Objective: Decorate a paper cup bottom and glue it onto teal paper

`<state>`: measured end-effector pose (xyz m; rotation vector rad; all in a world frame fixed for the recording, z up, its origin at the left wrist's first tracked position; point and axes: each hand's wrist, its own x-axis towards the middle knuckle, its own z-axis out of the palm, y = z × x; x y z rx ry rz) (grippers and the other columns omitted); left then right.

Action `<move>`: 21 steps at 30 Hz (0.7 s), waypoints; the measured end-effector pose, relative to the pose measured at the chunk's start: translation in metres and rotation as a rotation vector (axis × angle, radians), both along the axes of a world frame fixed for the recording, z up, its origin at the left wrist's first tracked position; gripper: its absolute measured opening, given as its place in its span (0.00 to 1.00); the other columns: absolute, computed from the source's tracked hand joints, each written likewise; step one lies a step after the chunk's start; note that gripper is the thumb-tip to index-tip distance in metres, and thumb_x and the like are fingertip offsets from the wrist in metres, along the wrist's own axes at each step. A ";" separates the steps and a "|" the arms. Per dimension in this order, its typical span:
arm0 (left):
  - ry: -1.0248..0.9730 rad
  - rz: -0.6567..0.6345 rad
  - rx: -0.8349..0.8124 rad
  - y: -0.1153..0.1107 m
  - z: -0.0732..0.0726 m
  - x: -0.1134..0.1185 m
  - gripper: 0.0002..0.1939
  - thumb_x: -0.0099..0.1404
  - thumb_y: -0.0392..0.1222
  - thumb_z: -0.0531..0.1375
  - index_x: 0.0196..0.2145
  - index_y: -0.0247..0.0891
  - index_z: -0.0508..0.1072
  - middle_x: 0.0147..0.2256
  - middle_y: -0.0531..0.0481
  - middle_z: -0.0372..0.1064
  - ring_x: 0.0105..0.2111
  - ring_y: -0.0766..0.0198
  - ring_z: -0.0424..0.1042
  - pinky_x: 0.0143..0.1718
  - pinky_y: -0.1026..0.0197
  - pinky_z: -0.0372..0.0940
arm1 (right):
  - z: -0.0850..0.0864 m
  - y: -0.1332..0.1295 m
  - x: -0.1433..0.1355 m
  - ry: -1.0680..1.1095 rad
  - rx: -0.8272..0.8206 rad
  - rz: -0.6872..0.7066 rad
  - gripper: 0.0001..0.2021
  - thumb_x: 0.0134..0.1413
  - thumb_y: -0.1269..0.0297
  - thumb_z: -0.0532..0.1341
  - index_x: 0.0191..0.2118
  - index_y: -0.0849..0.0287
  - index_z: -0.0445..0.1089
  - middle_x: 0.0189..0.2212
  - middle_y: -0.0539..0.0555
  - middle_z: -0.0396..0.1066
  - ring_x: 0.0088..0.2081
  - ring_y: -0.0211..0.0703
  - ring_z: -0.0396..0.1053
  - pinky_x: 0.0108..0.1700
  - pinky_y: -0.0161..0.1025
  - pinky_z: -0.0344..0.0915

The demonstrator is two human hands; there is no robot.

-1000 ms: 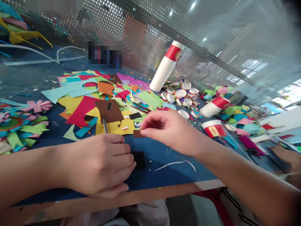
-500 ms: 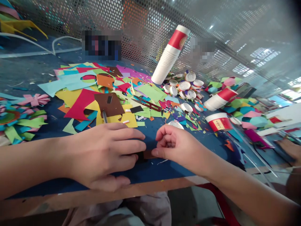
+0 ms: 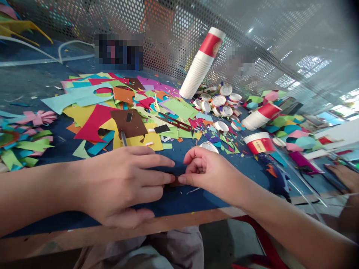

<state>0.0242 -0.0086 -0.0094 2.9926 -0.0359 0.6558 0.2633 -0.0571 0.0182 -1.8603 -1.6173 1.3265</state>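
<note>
My left hand [image 3: 123, 185] lies palm down near the table's front edge, fingers stretched out and a little apart. One of its fingertips touches a small brown paper piece [image 3: 175, 182]. From the other side my right hand [image 3: 206, 168] meets this piece with the thumb, its other fingers curled in. The fingers largely cover the paper. A dark shape beside it under my left fingers is too shaded to make out. A grey pen [image 3: 123, 139] sticks out behind my left hand; whether the hand touches it is hidden. Beyond it lies a brown paper sheet [image 3: 134, 125] with a black patch.
Coloured paper sheets and scraps [image 3: 88, 119] spread behind my hands, with dark red scissors [image 3: 179, 124] among them. A tall paper cup stack [image 3: 198, 71] leans near the perforated screen [image 3: 165, 30]. A red-white cup [image 3: 259, 144] stands right. Another person's hand [image 3: 343, 177] is far right.
My left fingertips have come over the brown paper piece, and the gap between my hands has narrowed slightly. The view has shifted a little; the rest stays put.
</note>
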 end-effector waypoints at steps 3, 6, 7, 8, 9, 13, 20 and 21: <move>0.012 -0.028 -0.007 0.002 0.000 0.001 0.14 0.71 0.43 0.52 0.39 0.39 0.76 0.51 0.48 0.75 0.60 0.52 0.65 0.57 0.52 0.62 | -0.002 -0.001 -0.001 -0.020 0.022 -0.007 0.18 0.43 0.61 0.71 0.36 0.54 0.61 0.22 0.42 0.68 0.27 0.37 0.65 0.30 0.37 0.59; 0.004 -0.045 -0.005 0.003 0.000 0.001 0.15 0.72 0.42 0.50 0.41 0.38 0.77 0.48 0.49 0.77 0.60 0.53 0.65 0.60 0.53 0.59 | -0.004 -0.002 -0.001 -0.016 0.044 -0.008 0.18 0.43 0.61 0.71 0.35 0.53 0.61 0.22 0.41 0.67 0.26 0.37 0.65 0.29 0.37 0.59; 0.000 -0.052 -0.005 0.004 0.000 0.002 0.15 0.72 0.41 0.50 0.41 0.38 0.76 0.47 0.49 0.77 0.60 0.53 0.66 0.60 0.53 0.59 | -0.004 -0.003 -0.001 -0.017 0.055 -0.002 0.18 0.43 0.61 0.71 0.35 0.53 0.61 0.22 0.41 0.67 0.26 0.36 0.65 0.29 0.37 0.59; -0.001 -0.060 -0.005 0.004 0.000 0.002 0.15 0.72 0.41 0.50 0.41 0.37 0.76 0.47 0.49 0.77 0.59 0.52 0.66 0.61 0.53 0.59 | -0.005 -0.003 -0.001 -0.023 0.066 0.004 0.18 0.43 0.61 0.71 0.35 0.53 0.60 0.22 0.41 0.67 0.26 0.36 0.65 0.28 0.37 0.59; 0.002 -0.065 -0.008 0.004 0.000 0.003 0.15 0.72 0.41 0.50 0.40 0.37 0.76 0.47 0.48 0.77 0.60 0.52 0.66 0.61 0.53 0.59 | -0.005 -0.003 -0.002 -0.034 0.075 0.010 0.18 0.43 0.62 0.70 0.35 0.53 0.60 0.22 0.42 0.67 0.26 0.36 0.64 0.28 0.37 0.58; 0.021 -0.064 -0.027 0.005 0.001 0.005 0.14 0.71 0.41 0.50 0.38 0.38 0.76 0.45 0.47 0.77 0.59 0.52 0.66 0.61 0.53 0.60 | -0.005 -0.005 -0.004 -0.053 0.114 0.002 0.17 0.44 0.63 0.70 0.34 0.54 0.60 0.22 0.42 0.65 0.26 0.36 0.64 0.28 0.36 0.59; -0.040 -0.059 -0.022 0.002 -0.005 0.007 0.15 0.71 0.41 0.50 0.39 0.38 0.77 0.49 0.47 0.76 0.57 0.54 0.68 0.58 0.50 0.62 | 0.005 -0.032 -0.006 -0.235 0.666 -0.044 0.07 0.57 0.62 0.63 0.32 0.54 0.64 0.26 0.48 0.67 0.26 0.37 0.65 0.29 0.37 0.65; -0.053 -0.058 -0.012 0.001 -0.006 0.007 0.14 0.71 0.41 0.51 0.39 0.38 0.77 0.50 0.47 0.76 0.57 0.54 0.69 0.58 0.51 0.62 | 0.005 -0.038 -0.005 -0.276 0.808 -0.004 0.03 0.58 0.65 0.61 0.34 0.54 0.65 0.29 0.50 0.70 0.29 0.38 0.68 0.33 0.39 0.67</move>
